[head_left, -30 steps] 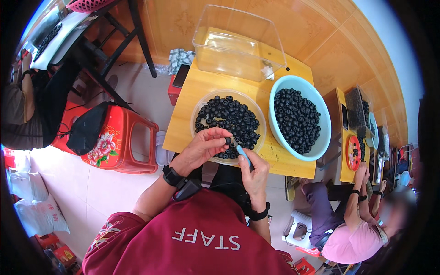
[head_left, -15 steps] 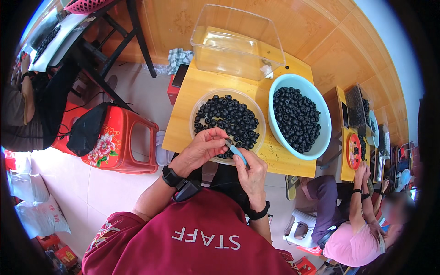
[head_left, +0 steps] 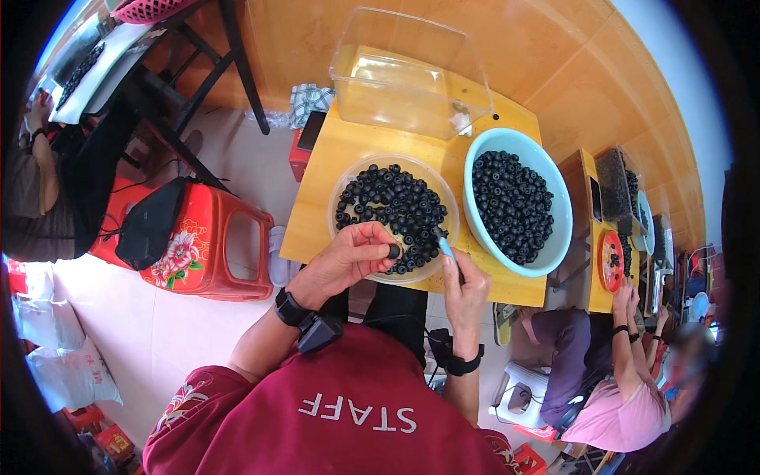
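Between the thumb and fingers of my left hand (head_left: 360,253) is a small round black bead-like piece (head_left: 393,251). My right hand (head_left: 465,289) is closed around a slim tool with a light-blue handle (head_left: 447,248); its tip points over the black pieces, and I cannot make out its exact shape. Both hands are above the near side of a shallow clear bowl (head_left: 453,198), which holds many similar black pieces, some showing a hole. To its right, a light-blue basin (head_left: 564,229) is heaped with the same kind of pieces.
The yellow wooden table (head_left: 317,198) bears a clear plastic bin (head_left: 412,87) at the back. A red stool (head_left: 214,237) with a black bag stands at the left. Another person (head_left: 617,412) works at a table on the right; one more sits at far left.
My right hand has moved right and away from my left, taking the blue-handled tool over the bowl. The black piece now shows clearly in my left fingers.
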Tool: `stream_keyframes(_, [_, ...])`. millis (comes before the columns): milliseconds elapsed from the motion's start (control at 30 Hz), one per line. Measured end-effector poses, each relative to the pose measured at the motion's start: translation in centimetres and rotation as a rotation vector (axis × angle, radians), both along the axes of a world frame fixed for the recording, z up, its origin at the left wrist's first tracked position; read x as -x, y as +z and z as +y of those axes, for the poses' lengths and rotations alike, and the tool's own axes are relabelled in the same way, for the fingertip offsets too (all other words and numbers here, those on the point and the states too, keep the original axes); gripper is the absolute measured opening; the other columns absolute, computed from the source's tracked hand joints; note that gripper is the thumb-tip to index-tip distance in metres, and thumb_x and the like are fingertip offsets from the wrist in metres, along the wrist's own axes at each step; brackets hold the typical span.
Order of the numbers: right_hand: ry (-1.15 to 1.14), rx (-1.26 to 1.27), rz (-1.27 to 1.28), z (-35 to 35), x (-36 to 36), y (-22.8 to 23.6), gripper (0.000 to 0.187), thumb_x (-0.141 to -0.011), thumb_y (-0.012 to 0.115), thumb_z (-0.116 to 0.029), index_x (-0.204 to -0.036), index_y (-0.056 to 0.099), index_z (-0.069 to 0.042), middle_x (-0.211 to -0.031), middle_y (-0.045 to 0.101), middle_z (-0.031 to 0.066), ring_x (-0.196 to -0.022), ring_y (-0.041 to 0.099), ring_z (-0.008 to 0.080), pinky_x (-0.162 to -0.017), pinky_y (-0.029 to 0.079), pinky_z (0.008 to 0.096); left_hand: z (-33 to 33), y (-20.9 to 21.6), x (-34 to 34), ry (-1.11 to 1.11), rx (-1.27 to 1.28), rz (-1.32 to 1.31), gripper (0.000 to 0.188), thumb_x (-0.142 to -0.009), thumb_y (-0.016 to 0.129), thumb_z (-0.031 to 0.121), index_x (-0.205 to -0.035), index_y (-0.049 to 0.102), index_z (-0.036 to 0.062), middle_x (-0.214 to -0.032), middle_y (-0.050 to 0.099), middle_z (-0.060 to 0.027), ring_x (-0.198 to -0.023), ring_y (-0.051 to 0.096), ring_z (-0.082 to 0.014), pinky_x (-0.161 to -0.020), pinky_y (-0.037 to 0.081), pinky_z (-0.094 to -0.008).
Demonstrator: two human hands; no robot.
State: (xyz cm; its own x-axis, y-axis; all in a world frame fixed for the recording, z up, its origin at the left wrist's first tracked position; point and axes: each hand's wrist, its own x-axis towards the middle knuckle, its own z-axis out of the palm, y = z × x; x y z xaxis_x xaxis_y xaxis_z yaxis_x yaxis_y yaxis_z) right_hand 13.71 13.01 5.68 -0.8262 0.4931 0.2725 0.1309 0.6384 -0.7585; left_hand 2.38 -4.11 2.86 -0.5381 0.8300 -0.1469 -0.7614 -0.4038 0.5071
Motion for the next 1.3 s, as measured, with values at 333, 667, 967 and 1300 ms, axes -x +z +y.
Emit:
stream_keyframes(333, [0.195, 0.024, 0.055, -2.7, 0.0, 1.5, 0.014, -0.079, 0.064, -0.012, -0.089, 0.065, -0.002, -0.064, 0.059, 0.0104, -0.047, 0.053, 0.0177, -0.043, 0.04, 0.0283, 0.5, 0.1, -0.3, 0.027, 0.001, 0.015, 0.011, -0.083, 0.061, 0.002, -0.093, 0.057, 0.0036, -0.086, 0.062, -0.0054, -0.075, 0.061, -0.0117, -0.07, 0.052, -0.0222])
stream_keyframes(667, [0.22, -0.005, 0.001, -3.1, -0.3, 1.7, 0.017, -0.081, 0.062, -0.011, -0.09, 0.064, 0.002, -0.068, 0.061, 0.0108, -0.053, 0.054, 0.0155, -0.048, 0.04, 0.0258, 0.1, -0.2, -0.2, -0.012, 0.01, 0.056, 0.011, -0.082, 0.061, 0.004, -0.092, 0.056, 0.006, -0.093, 0.061, -0.0051, -0.083, 0.058, -0.012, -0.074, 0.049, -0.0236])
stream_keyframes(967, [0.227, -0.02, 0.0, -3.1, -0.3, 1.6, 0.017, -0.081, 0.062, -0.012, -0.091, 0.064, 0.003, -0.069, 0.062, 0.0118, -0.055, 0.056, 0.0177, -0.05, 0.042, 0.0267, -0.3, -0.4, -0.2, 0.004, 0.003, 0.045, 0.012, -0.082, 0.061, 0.003, -0.092, 0.056, 0.0067, -0.094, 0.061, -0.0057, -0.084, 0.059, -0.0126, -0.074, 0.05, -0.0239])
stream_keyframes(1300, [0.225, -0.066, 0.047, -2.9, -0.4, 0.7, 0.016, -0.08, 0.064, -0.014, -0.089, 0.064, -0.002, -0.067, 0.06, 0.0114, -0.048, 0.056, 0.0209, -0.045, 0.043, 0.0297, -0.3, -0.9, -0.1, -0.015, -0.006, 0.04, 0.012, -0.083, 0.061, 0.003, -0.092, 0.056, 0.0073, -0.094, 0.061, -0.0055, -0.085, 0.058, -0.0126, -0.076, 0.049, -0.0239])
